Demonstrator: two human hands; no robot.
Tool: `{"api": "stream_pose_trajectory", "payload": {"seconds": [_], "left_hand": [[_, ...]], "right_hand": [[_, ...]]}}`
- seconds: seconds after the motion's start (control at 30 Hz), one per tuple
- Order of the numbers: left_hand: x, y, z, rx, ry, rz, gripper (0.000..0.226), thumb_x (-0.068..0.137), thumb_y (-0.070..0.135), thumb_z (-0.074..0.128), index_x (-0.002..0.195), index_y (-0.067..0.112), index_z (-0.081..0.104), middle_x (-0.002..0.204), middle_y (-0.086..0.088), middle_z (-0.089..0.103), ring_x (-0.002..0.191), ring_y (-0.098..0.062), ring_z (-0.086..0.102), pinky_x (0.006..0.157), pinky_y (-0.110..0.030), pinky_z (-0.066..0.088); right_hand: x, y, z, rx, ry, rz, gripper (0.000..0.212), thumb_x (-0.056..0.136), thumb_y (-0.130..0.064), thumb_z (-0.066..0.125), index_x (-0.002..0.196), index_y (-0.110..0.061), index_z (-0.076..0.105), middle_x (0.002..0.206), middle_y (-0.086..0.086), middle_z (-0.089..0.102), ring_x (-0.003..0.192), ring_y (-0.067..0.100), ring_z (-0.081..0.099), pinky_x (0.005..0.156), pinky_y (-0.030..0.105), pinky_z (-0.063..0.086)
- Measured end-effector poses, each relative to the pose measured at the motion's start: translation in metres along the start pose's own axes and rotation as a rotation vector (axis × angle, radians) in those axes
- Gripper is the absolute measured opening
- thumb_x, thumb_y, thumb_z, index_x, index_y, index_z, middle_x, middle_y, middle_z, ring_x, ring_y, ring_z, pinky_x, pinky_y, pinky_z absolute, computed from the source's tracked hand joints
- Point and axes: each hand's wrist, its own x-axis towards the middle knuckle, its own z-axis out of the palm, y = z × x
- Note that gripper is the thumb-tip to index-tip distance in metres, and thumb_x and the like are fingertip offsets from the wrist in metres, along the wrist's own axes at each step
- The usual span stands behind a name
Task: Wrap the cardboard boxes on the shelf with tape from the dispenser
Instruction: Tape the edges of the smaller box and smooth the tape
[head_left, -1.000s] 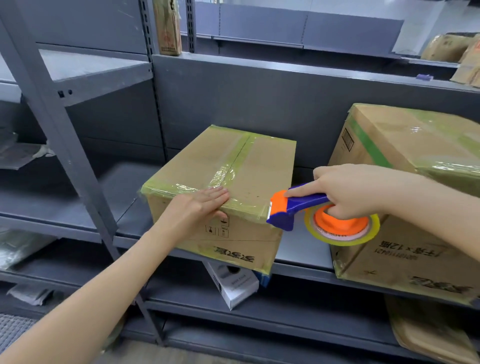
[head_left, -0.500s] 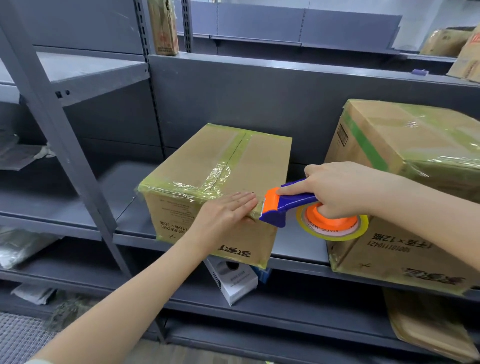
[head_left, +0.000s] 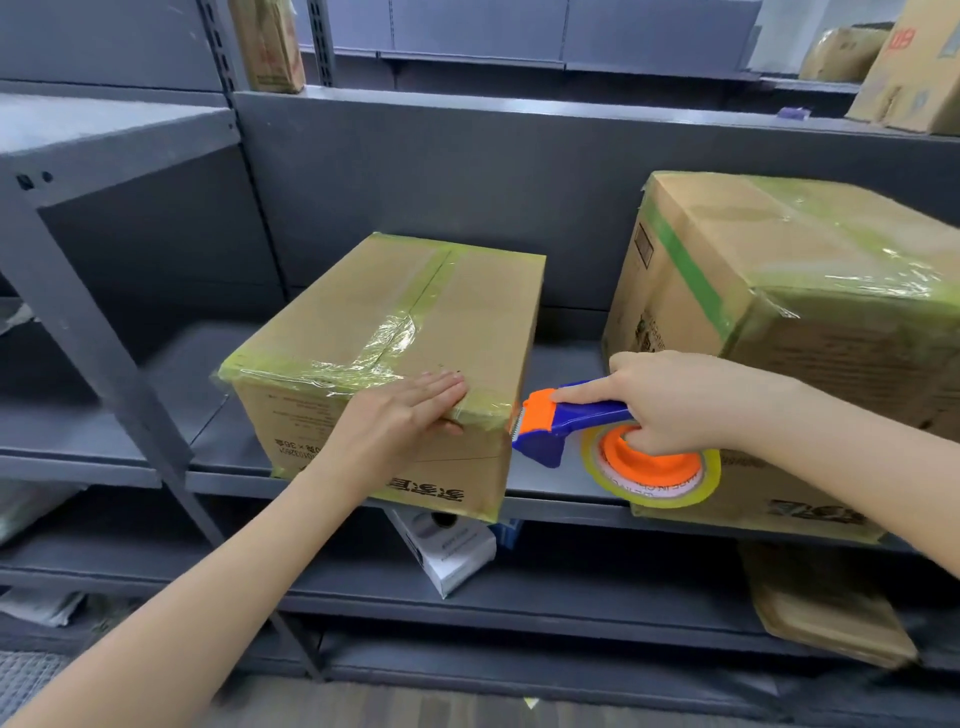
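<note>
A smaller cardboard box (head_left: 363, 332) sits on the grey shelf (head_left: 561, 483), with yellowish tape along its top seam and front top edge. My left hand (head_left: 410, 415) lies flat on the box's front right top edge, fingers pressed on the tape there. My right hand (head_left: 685, 400) grips the blue and orange tape dispenser (head_left: 571, 421), forefinger stretched along its top. The dispenser's orange cutter end touches the box's right front corner. Its tape roll (head_left: 654, 467) hangs below my hand. A bigger taped box (head_left: 769, 312) stands to the right.
A small white box (head_left: 447, 545) lies tilted on the shelf below. A flat brown carton (head_left: 831, 608) rests at the lower right. More cardboard boxes (head_left: 904, 67) stand on the upper shelf at the right. A grey upright post (head_left: 104, 364) runs down the left.
My left hand slid right along the box's front top edge, from the middle to the right corner. The dispenser stayed at that corner in my right hand.
</note>
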Motion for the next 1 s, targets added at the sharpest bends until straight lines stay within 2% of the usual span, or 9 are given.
{"api": "stream_pose_trajectory", "payload": {"seconds": [0.1,0.23,0.43,0.57,0.73,0.8,0.9,1.0], "left_hand": [[0.000,0.001,0.001,-0.007,0.002,-0.027,0.035,0.085,0.028,0.055,0.106,0.005,0.071,0.109,-0.007,0.069,0.100,-0.018,0.067,0.093,-0.026,0.046],[-0.001,0.002,0.004,-0.031,0.019,-0.041,0.034,0.085,0.026,0.056,0.106,0.004,0.071,0.109,-0.007,0.069,0.101,-0.019,0.066,0.095,-0.027,0.046],[-0.002,0.001,0.007,-0.042,0.044,-0.019,0.031,0.084,0.023,0.060,0.106,0.004,0.071,0.110,-0.007,0.069,0.102,-0.018,0.065,0.097,-0.026,0.043],[-0.002,-0.001,0.009,-0.036,0.045,-0.023,0.032,0.077,0.016,0.070,0.106,0.005,0.071,0.110,-0.006,0.069,0.103,-0.019,0.065,0.097,-0.027,0.045],[-0.001,-0.001,0.008,-0.044,0.035,-0.013,0.032,0.084,0.023,0.057,0.106,0.005,0.071,0.110,-0.006,0.069,0.103,-0.018,0.065,0.096,-0.027,0.045],[0.000,0.000,0.007,-0.037,0.033,-0.007,0.032,0.084,0.024,0.056,0.105,0.005,0.072,0.109,-0.006,0.069,0.102,-0.017,0.066,0.095,-0.028,0.047],[0.000,0.000,0.007,-0.031,0.024,0.006,0.032,0.085,0.024,0.056,0.106,0.005,0.071,0.110,-0.006,0.069,0.102,-0.017,0.066,0.094,-0.029,0.048],[-0.001,-0.002,0.007,-0.027,0.020,0.008,0.032,0.086,0.025,0.055,0.106,0.005,0.071,0.110,-0.005,0.069,0.103,-0.017,0.065,0.093,-0.030,0.049]], "right_hand": [[0.008,-0.001,-0.002,0.006,-0.007,-0.007,0.071,0.090,-0.022,0.050,0.142,-0.053,0.014,0.079,-0.013,0.033,0.067,0.008,0.044,0.056,0.021,0.038],[0.012,-0.002,-0.005,-0.002,0.003,-0.008,0.072,0.088,-0.016,0.052,0.142,-0.050,0.019,0.078,-0.013,0.035,0.065,0.007,0.042,0.055,0.019,0.037],[0.016,-0.001,-0.002,-0.130,0.057,-0.035,0.073,0.092,-0.014,0.047,0.142,-0.054,0.011,0.092,-0.001,0.039,0.080,0.014,0.050,0.062,0.025,0.042],[0.018,-0.001,-0.006,-0.206,0.071,-0.044,0.072,0.094,-0.014,0.048,0.144,-0.049,0.010,0.096,0.000,0.036,0.081,0.015,0.045,0.054,0.021,0.032],[0.020,-0.002,-0.011,-0.244,0.086,-0.052,0.070,0.094,-0.011,0.045,0.144,-0.048,0.012,0.093,0.001,0.035,0.078,0.016,0.041,0.052,0.022,0.028],[0.018,-0.003,-0.010,-0.261,0.095,-0.065,0.068,0.096,-0.012,0.044,0.145,-0.047,0.012,0.094,0.001,0.034,0.079,0.016,0.039,0.054,0.023,0.030],[0.017,-0.004,-0.010,-0.298,0.107,-0.088,0.066,0.098,-0.015,0.042,0.146,-0.045,0.008,0.096,0.002,0.033,0.083,0.017,0.039,0.066,0.027,0.033],[0.017,-0.004,-0.011,-0.311,0.113,-0.087,0.064,0.098,-0.015,0.040,0.146,-0.045,0.008,0.095,0.003,0.031,0.083,0.017,0.038,0.067,0.028,0.032]]}}
